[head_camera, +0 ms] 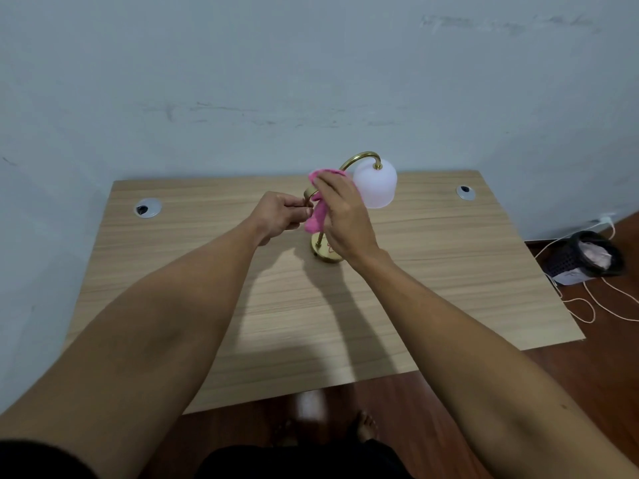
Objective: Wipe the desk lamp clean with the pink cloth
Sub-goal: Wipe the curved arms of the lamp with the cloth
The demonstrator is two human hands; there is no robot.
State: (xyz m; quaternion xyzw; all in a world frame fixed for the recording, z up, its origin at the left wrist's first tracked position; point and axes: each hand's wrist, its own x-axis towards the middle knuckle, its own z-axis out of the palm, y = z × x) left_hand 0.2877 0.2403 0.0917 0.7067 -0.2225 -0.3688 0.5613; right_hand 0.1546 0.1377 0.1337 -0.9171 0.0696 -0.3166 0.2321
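desk lamp (pixel 374 183) stem rose upright between both hands; left hand (pixel 280 216) pinched stem | right hand (pixel 340 216), nearer, clamped pink cloth (pixel 316 219) on stem

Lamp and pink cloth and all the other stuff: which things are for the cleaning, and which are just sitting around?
For the cleaning:
- desk lamp, gold stem, white shade
- pink cloth, wrapped on the stem
- right hand, holding the cloth
- left hand, gripping the stem

Just sitting around:
- two cable holes in the desk
- black basket on the floor
- white cord
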